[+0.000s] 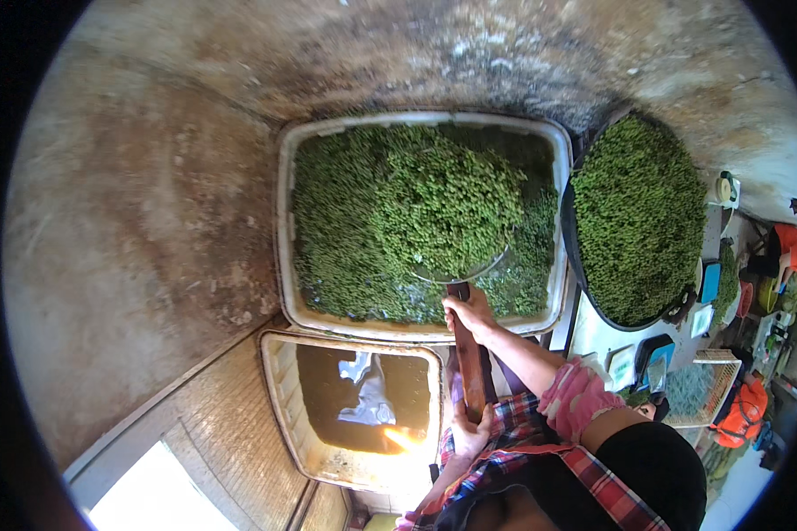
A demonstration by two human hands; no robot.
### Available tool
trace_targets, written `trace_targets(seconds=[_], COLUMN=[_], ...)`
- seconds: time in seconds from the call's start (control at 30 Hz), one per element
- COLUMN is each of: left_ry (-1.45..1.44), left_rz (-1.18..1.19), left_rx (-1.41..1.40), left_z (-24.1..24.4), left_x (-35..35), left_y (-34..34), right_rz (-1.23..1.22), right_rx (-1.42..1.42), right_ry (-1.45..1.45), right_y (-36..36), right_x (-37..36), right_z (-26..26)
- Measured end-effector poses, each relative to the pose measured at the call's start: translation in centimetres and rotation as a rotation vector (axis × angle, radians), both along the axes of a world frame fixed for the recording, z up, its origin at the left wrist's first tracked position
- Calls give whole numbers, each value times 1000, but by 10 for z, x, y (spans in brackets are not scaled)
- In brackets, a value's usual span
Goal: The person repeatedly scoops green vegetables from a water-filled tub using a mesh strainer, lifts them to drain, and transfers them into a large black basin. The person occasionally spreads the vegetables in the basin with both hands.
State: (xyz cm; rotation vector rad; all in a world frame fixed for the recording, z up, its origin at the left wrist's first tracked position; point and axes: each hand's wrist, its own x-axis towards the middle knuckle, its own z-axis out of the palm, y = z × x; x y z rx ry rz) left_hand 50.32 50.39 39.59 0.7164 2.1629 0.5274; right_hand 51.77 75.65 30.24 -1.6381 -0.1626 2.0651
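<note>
My right hand (pixel 471 315) grips a reddish-brown wooden handle (pixel 467 358) just below the round metal rim of a large scoop or strainer (pixel 465 277). Lower down, near my body, my left hand (pixel 470 428) is closed around the handle's other end. Small green berry-like pieces (pixel 448 199) are heaped in the scoop and hide its bowl. Beneath it is a big white rectangular tub (pixel 284 226), where more green pieces (pixel 339 219) lie in water. The scoop's load is above or at the water's surface; I cannot tell which.
A second off-white tub (pixel 279 391) holds brownish water. To the right, a round black basket (pixel 574 245) is full of green pieces. Stained walls (pixel 146 199) border the tub. Scales (pixel 654 362) and a wire-sided crate (pixel 717 378) stand farther right, near people in orange (pixel 744 411).
</note>
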Motion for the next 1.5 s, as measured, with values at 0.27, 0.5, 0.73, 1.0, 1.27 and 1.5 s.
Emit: trace_targets(seconds=[0.27,0.5,0.73,1.0,1.27,1.5], left_ry=[-480,-523,-533,-523,-477,-483], left_rz=[57,-26,-40,-92,-121,-108], left_rx=[1,122,104,83,34,-3], left_z=[157,232,270,287,273,284], left_x=[-63,-92,-98,-95,-98,-94], left_y=[74,81,82,84,72,82], right_rz=[-79,-109,-132,-161,-193,-173], right_rx=[12,60,48,68,-12,25], right_ry=[16,58,86,113,87,70], right_y=[17,18,11,1,-10,-17], right_x=[-10,-26,-32,-27,-28,-25], right_z=[121,193,217,216,214,208])
